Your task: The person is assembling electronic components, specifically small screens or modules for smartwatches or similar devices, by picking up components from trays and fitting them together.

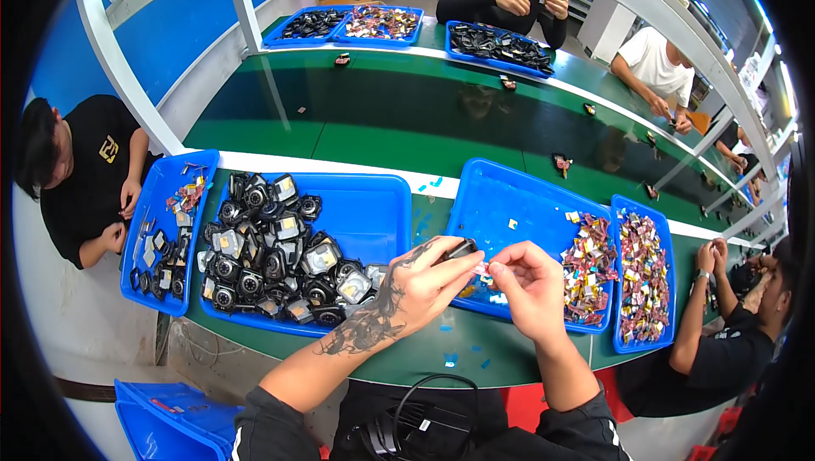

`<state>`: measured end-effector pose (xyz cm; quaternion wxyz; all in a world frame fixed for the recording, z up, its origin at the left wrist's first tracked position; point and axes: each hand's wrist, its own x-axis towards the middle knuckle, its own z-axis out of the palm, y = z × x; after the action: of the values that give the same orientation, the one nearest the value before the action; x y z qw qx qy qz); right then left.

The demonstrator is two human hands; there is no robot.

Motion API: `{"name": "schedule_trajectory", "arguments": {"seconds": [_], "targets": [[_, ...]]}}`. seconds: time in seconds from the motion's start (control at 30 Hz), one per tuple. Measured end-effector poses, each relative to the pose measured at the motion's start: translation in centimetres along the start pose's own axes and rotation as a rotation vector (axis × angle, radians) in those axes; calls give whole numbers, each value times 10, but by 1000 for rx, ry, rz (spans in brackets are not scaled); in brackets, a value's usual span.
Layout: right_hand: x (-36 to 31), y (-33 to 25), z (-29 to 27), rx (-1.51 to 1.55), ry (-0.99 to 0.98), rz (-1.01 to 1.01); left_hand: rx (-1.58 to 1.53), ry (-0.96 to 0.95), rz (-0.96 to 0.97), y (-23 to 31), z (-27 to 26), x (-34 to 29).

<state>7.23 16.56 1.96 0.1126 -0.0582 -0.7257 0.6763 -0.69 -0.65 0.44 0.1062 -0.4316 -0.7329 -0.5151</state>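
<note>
My left hand [420, 287] grips a small black round part [461, 249] above the gap between two blue trays. My right hand [531, 283] meets it at the fingertips and pinches a tiny pinkish piece [486, 268] against the part. The blue tray [373, 215] on the left holds a heap of black round parts with silver faces [272, 253]. Under my right hand, a second blue tray [501, 206] holds small colourful flat pieces [587, 266] piled at its right side.
A third blue tray [643, 278] of colourful pieces lies at the right, a fourth [165, 227] at the left beside a seated person. A green conveyor belt [407, 117] carries scattered black parts. Other people work across and to the right. Blue scraps litter the green table edge [458, 355].
</note>
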Motion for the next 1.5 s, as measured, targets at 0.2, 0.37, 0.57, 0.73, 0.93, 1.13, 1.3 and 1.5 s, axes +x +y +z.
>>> {"name": "schedule_trajectory", "arguments": {"seconds": [0.2, 0.37, 0.57, 0.73, 0.93, 1.13, 1.3, 1.5], "targets": [[-1, 0, -2, -114, 24, -153, -873, -166, -668, -8, 5, -1], [-4, 2, 12, -178, 53, -179, -895, -238, -729, -11, 1, -1], [2, 3, 10, -212, 119, -157, -866, -148, -543, -4, 2, 2], [0, 10, 11, -165, 152, -193, -898, -139, -535, 1, 1, 3], [-2, 17, 13, -198, 235, -323, -951, -142, -591, 5, 5, 2], [1, 6, 18, -299, 208, -241, -965, -65, -617, 5, 7, 1], [5, 2, 27, -246, 152, -133, -944, 9, -621, 6, 7, -4], [54, -10, 0, -621, 54, -270, 100, -5, -353, -13, -36, -7]]}}
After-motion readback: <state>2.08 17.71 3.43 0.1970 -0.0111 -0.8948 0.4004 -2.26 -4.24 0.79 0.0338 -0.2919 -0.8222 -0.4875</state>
